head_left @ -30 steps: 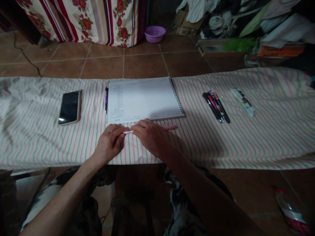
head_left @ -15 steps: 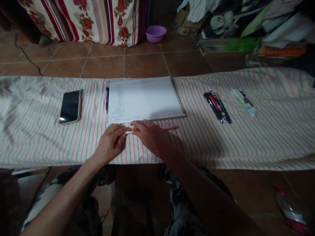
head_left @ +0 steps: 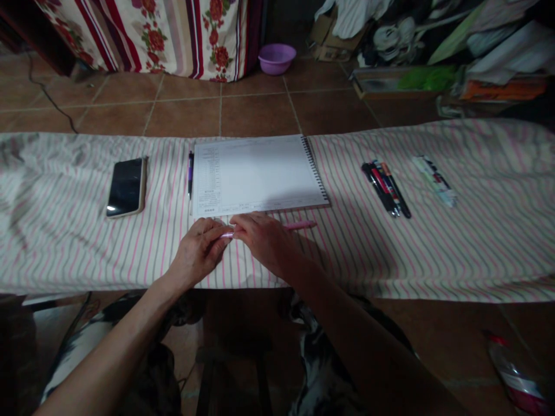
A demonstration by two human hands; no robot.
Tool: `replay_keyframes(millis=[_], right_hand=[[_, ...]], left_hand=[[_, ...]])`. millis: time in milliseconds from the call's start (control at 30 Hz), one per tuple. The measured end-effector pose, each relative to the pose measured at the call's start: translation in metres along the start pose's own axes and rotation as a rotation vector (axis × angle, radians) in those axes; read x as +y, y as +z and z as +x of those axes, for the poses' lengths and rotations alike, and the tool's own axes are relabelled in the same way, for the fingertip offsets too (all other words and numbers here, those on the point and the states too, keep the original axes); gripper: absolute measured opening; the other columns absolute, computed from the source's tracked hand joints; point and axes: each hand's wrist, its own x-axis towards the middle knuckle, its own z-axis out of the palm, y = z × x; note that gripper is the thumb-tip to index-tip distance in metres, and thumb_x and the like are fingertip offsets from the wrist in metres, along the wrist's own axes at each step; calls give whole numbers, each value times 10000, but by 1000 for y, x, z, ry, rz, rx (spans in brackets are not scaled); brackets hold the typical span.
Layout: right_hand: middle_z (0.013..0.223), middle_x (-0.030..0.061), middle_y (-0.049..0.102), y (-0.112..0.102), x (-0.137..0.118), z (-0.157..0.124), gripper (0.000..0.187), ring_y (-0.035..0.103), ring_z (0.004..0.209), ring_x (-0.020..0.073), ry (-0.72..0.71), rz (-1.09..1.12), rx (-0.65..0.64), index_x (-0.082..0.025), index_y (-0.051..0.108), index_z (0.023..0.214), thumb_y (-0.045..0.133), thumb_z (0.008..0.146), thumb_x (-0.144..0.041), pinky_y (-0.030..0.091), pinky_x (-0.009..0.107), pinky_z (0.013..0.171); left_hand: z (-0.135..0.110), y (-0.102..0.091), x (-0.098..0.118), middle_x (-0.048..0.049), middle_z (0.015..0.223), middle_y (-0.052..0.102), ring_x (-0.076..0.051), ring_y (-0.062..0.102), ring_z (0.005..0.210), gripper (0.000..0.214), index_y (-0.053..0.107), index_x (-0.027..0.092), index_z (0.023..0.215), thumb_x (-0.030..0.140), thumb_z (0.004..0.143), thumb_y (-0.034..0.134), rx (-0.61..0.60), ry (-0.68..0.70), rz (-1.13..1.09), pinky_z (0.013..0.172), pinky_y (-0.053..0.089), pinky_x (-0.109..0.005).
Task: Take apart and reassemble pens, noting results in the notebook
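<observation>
A pink pen (head_left: 300, 225) lies level between my hands, just in front of the spiral notepad (head_left: 264, 173). My left hand (head_left: 200, 248) pinches its left end, fingertips closed on a pale pink piece. Wrapped round the barrel is my right hand (head_left: 262, 238), with the pen's other end sticking out past it to the right. The fingertips of both hands nearly meet. The joint between the two pen pieces is too small to make out. The notepad lies flat, with a printed form along its left and near edges and the rest of the page white.
On the striped cloth (head_left: 165, 254) a purple and black pen (head_left: 190, 176) lies along the notepad's left side. A phone (head_left: 126, 188) is farther left. Several pens (head_left: 385, 188) and a whitish pack (head_left: 436, 180) lie on the right. A purple basin (head_left: 276, 59) stands on the floor.
My left fingertips have shifted slightly right, closer to my right hand, along the pink pen. Everything else appears moved a little by the camera only.
</observation>
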Motion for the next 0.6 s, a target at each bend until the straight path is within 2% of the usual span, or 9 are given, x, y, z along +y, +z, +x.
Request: replay_keyframes(millis=[233,367,600], right_hand=[[893,41,634,0,0,0,116,567,887,163,-54,64,-10,-183,562,941,457,892,-181,405,277,763],[987,50,581,-3,-2,-2,147,556,873,141,-54,77,-17,-183,551,957,422,898,-143,424,265,753],[1033,41,505,0,-2,0,75,549,814,125,-38,44,1,-181,525,943,485,881,-195,439,251,690]], left_hand=[[0,-1,-1,-51,900,591,-172,538,868,219,587,191,1040,185,826,539,2,39,17,753,484,-347],[0,-1,-1,-44,894,586,-169,538,867,219,576,195,1039,172,823,545,10,44,27,749,483,-336],[1,-2,1,-51,896,592,-179,541,860,235,560,192,1061,177,829,532,-8,59,43,756,480,-344]])
